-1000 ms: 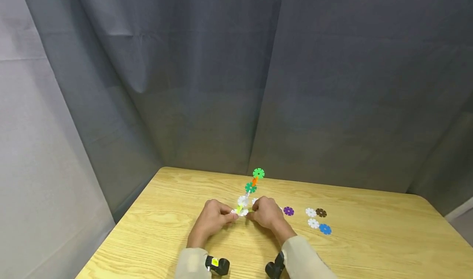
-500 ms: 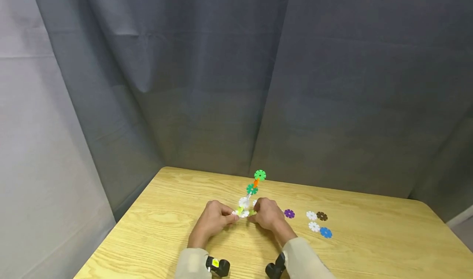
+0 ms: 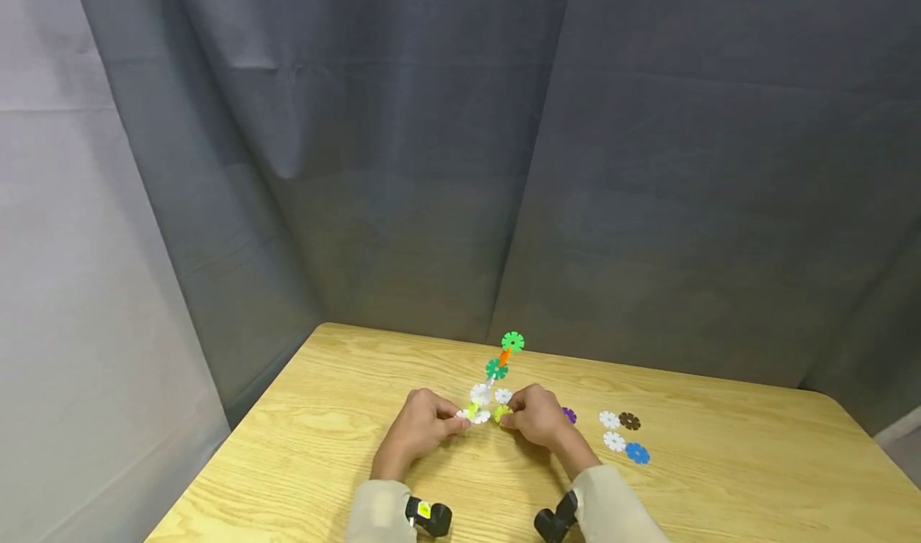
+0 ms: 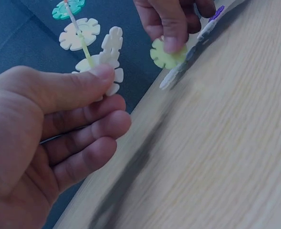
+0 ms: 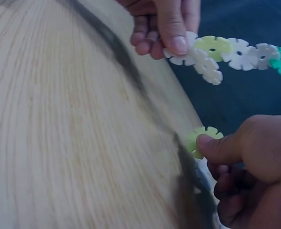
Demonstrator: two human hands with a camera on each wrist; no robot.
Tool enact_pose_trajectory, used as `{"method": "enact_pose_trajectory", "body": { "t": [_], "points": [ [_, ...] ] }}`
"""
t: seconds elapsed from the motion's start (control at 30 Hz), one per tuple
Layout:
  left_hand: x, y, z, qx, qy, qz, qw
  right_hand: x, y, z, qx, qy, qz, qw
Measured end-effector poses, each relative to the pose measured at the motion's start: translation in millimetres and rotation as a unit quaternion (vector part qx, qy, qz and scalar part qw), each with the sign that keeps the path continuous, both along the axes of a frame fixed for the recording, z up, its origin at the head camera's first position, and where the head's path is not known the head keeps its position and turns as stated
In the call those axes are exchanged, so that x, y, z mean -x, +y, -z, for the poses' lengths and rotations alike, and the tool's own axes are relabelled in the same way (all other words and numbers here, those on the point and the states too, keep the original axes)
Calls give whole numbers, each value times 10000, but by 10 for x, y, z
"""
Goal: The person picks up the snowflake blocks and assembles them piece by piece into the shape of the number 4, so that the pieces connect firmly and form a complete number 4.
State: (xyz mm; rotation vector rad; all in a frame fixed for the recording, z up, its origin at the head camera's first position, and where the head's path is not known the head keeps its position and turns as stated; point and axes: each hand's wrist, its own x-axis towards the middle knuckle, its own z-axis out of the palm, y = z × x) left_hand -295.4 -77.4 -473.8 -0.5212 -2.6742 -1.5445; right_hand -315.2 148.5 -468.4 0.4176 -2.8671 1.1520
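My left hand [image 3: 420, 425] pinches a white notched disc at the near end of a chain of interlocking plastic discs. Up the chain come a second white disc [image 4: 112, 43] joined at an angle, a yellow-green one [image 5: 213, 47], more white, a teal disc [image 3: 496, 369], an orange one [image 3: 505, 357] and a bright green disc [image 3: 513, 341] at the far end. Between thumb and fingers of my right hand [image 3: 538, 419] is a single yellow-green disc [image 5: 203, 139], apart from the chain. Its rim faces the white discs across a small gap.
On the wooden table [image 3: 302, 447], a loose white disc [image 3: 504, 397] lies just behind my right fingers. A purple disc [image 3: 570, 415] is partly hidden by that hand. Farther right lie white discs [image 3: 609, 420], a brown one [image 3: 629, 421] and a blue one [image 3: 637, 453]. Grey curtains hang behind.
My right hand has moved slightly right, away from the chain. The yellow-green disc in its fingers, hidden a second ago, now shows. The left hand keeps its hold on the chain.
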Motion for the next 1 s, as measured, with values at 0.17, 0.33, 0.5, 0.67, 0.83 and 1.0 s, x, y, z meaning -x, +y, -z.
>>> {"method": "enact_pose_trajectory", "body": {
  "t": [0.17,0.33,0.5,0.67,0.83,1.0],
  "points": [
    [11,2,16,120,-8,7,9999,-35,62,-20,373,-4,41,9993],
    [30,-11,30,111,76,44,9999,-56,86,-14,902,-196,31,9957],
    [36,-29,34,82,108,62,9999,-74,86,-7,1314,-351,-19,9907],
    [28,-25,35,79,156,72,9998,-103,80,-23,1610,-473,-20,9858],
    [32,-15,34,46,179,82,9998,-135,74,-62,1932,-645,-10,9790],
    [38,-5,29,33,156,66,9999,-158,65,-89,2074,-717,-27,9756]
  ]
}}
